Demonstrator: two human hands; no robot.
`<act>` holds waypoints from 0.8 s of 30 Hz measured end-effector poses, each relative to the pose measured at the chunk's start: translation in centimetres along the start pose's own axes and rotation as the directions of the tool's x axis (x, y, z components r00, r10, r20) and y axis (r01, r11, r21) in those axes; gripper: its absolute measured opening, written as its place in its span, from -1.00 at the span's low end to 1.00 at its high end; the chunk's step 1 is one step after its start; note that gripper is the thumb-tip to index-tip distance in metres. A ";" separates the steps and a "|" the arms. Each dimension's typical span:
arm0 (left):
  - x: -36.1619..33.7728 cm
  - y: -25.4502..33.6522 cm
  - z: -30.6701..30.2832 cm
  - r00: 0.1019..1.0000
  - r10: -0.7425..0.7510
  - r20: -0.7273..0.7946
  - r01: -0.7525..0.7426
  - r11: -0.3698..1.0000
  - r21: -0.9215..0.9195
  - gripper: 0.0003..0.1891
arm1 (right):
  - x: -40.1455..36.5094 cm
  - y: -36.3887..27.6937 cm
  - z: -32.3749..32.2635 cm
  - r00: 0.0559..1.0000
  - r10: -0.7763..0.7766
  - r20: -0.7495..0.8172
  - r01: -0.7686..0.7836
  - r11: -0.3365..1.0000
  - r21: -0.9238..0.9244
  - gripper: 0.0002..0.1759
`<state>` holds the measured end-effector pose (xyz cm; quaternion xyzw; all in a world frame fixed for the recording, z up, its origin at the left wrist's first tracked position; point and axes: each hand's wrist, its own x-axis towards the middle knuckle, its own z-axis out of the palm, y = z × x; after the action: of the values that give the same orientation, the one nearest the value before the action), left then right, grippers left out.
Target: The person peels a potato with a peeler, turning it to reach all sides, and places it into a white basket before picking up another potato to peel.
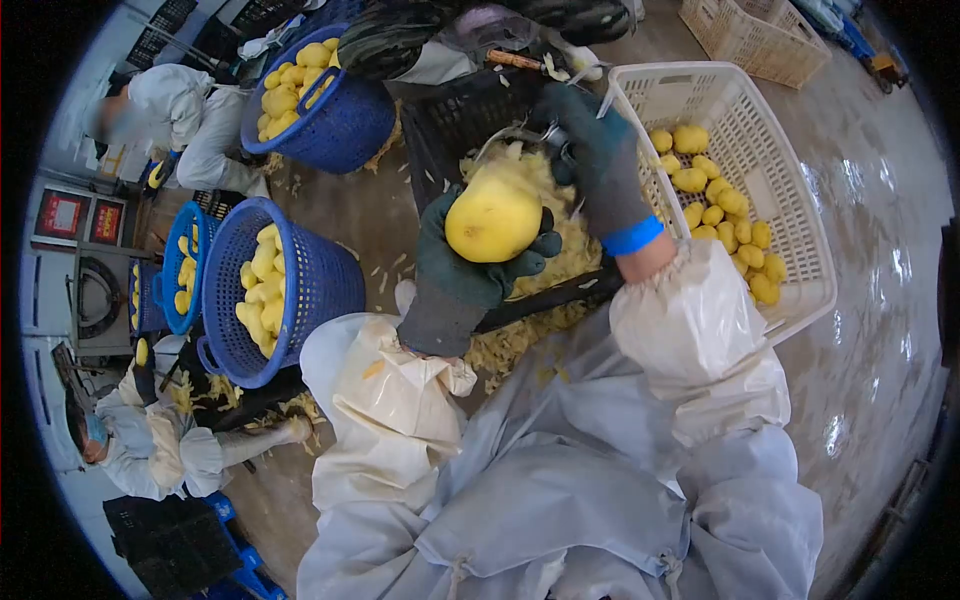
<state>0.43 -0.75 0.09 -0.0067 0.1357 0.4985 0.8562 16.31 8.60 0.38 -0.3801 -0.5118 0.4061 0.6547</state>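
Note:
A large yellow potato (494,222) rests in my left hand (452,268), whose dark-gloved fingers curl round its underside. Above and to its right, my right hand (585,130), gloved with a blue band at the wrist, is closed on a metal peeler (530,134) that lies close to the potato's upper edge. Both hands are over a black crate (425,150) lined with a dark bag, with pale yellow peelings (555,220) heaped inside. More peelings (510,350) lie on the floor at the crate's near side.
A white crate (795,200) of potatoes (735,225) stands at the right. Blue baskets (335,285) (345,125) of yellow potatoes stand at the left. Two people (185,120) (150,440) in pale protective clothing sit farther left. Another crate (755,40) is at the top right.

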 end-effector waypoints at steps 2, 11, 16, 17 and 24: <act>-0.1 0.4 -0.1 0.998 -0.053 -0.024 0.054 0.998 0.035 -0.24 | 2.1 0.7 -1.2 0.965 0.212 -0.153 -0.168 0.952 0.255 -0.71; -0.3 0.3 0.1 1.000 -0.019 0.018 0.017 0.996 0.085 -0.25 | 1.6 -1.4 -1.5 0.910 0.407 -0.072 -0.362 0.869 0.337 -0.76; -0.5 0.2 -0.2 0.997 -0.073 -0.025 0.073 0.997 -0.015 -0.25 | 0.0 -0.6 -0.6 0.940 0.323 0.109 -0.339 0.918 0.207 -0.71; -0.4 0.4 -0.5 0.992 -0.110 0.063 0.112 0.993 -0.031 -0.25 | 1.3 1.6 -1.5 0.949 0.315 -0.010 -0.302 0.916 0.263 -0.74; -0.3 -0.5 0.4 0.993 0.058 0.103 -0.044 0.990 -0.134 -0.29 | -0.1 -3.5 -0.3 0.948 0.308 0.087 -0.318 0.881 0.350 -0.78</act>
<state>0.85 -1.19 0.48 -0.0330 0.0567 0.5279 0.8468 17.11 7.11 3.47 -0.3256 -0.3700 0.5984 0.6317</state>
